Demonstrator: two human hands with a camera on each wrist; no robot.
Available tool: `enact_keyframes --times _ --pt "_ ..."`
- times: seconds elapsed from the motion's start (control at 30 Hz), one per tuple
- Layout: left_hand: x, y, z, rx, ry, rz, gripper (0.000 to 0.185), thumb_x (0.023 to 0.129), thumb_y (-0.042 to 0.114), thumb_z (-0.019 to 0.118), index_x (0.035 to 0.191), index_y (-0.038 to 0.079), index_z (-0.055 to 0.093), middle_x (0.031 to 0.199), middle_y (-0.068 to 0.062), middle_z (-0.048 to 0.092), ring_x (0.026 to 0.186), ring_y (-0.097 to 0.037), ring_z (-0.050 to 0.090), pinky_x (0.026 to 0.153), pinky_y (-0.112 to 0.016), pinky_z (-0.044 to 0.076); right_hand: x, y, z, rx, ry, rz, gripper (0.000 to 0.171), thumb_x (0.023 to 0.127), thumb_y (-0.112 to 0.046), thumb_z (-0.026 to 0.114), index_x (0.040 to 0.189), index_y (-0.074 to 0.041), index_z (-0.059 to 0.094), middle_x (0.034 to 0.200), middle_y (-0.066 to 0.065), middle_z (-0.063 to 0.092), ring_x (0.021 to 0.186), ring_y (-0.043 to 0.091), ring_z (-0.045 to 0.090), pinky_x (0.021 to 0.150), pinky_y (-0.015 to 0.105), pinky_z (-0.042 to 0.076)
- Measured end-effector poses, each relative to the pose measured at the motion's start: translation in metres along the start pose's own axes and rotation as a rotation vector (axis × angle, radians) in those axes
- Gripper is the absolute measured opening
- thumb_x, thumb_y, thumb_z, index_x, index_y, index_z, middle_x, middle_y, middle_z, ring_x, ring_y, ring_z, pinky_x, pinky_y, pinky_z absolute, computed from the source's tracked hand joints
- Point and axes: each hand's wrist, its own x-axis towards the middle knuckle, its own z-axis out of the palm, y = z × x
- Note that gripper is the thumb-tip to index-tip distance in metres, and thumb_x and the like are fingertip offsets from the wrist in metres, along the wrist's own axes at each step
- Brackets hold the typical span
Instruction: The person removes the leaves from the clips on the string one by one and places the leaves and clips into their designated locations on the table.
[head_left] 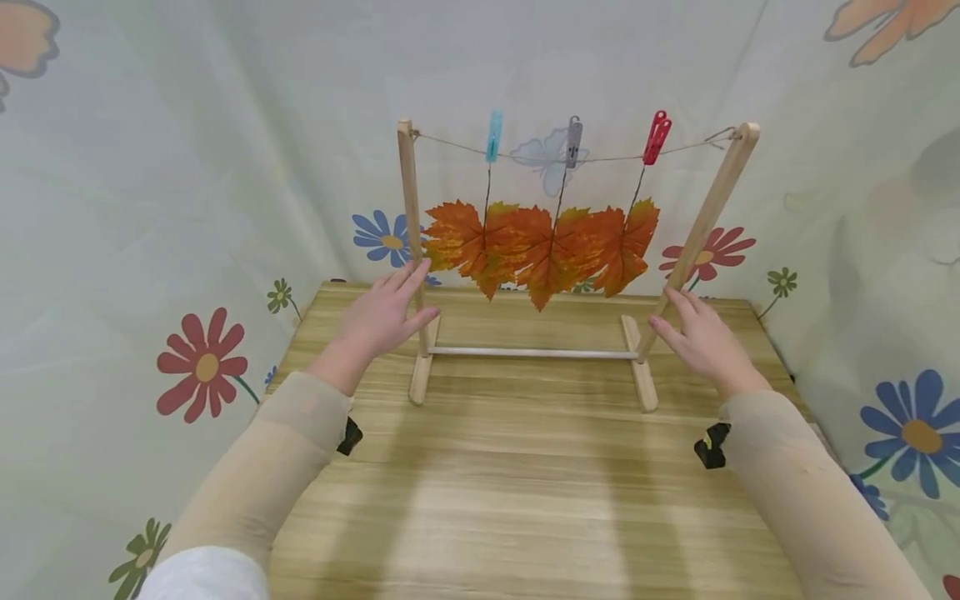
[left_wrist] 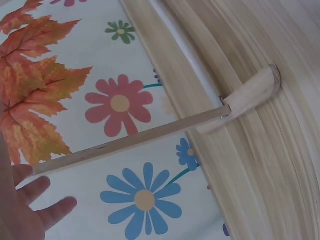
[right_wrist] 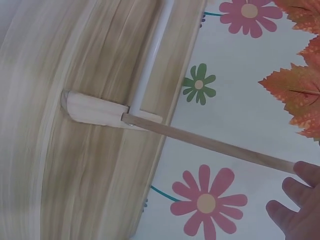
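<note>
A wooden rack (head_left: 702, 218) stands on the table, with a thin string (head_left: 456, 145) tied between its two posts. Three clothespins, light blue (head_left: 493, 137), grey (head_left: 573, 142) and red (head_left: 657, 138), are clipped on the string. Below each one an orange maple leaf hangs by a dark stem: left leaf (head_left: 465, 242), middle leaf (head_left: 542, 250), right leaf (head_left: 624, 250). My left hand (head_left: 378, 317) is at the left post, fingers extended, fingertips seeming to touch it. On the other side my right hand (head_left: 703, 337) has its fingertips at the right post, fingers fairly straight.
A white rod (head_left: 532, 353) joins the rack's feet (head_left: 422, 379) low over the wooden table (head_left: 525, 492). Behind and beside the table hangs a pale flower-printed cloth (head_left: 187, 167). Black wrist devices (head_left: 712, 446) are strapped at both sleeves.
</note>
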Motion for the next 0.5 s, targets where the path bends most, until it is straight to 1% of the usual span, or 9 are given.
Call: enact_keyframes --times 0.1,0.17,0.3,0.5 --pt "0.002 0.000 0.001 -0.113 0.015 0.033 0.075 0.080 0.063 0.035 0.139 0.030 0.000 0.144 -0.006 0.011 0.124 -0.037 0.021 0.095 -0.052 0.024 0.002 -0.003 0.001 0.028 -0.016 -0.006 0.072 0.085 -0.059 0.030 0.140 -0.019 0.009 0.140 0.021 0.015 0.124 0.042 0.014 0.092 0.060 0.014" --pt "0.003 0.000 0.002 -0.160 0.017 0.043 0.076 0.080 0.063 0.038 0.139 0.030 0.002 0.143 -0.004 0.012 0.125 -0.035 0.019 0.096 -0.051 0.021 0.004 -0.004 0.001 0.037 -0.025 -0.006 0.072 0.084 -0.059 0.030 0.140 -0.019 0.009 0.139 0.020 0.016 0.124 0.042 0.014 0.092 0.060 0.014" --pt "0.008 0.002 0.001 -0.216 0.009 0.049 0.076 0.079 0.062 0.040 0.138 0.031 0.003 0.143 -0.001 0.013 0.127 -0.031 0.017 0.098 -0.050 0.019 0.006 -0.010 -0.001 0.059 -0.029 -0.004 0.071 0.084 -0.058 0.031 0.140 -0.020 0.009 0.139 0.021 0.017 0.124 0.042 0.015 0.092 0.061 0.014" --pt "0.015 0.005 -0.005 -0.275 0.019 0.045 0.076 0.079 0.060 0.041 0.139 0.027 0.008 0.142 -0.002 0.018 0.127 -0.027 0.020 0.099 -0.045 0.019 0.011 -0.017 -0.004 0.084 -0.017 -0.059 0.068 0.087 -0.050 0.036 0.140 -0.014 0.013 0.139 0.016 0.021 0.125 0.038 0.017 0.096 0.055 0.014"
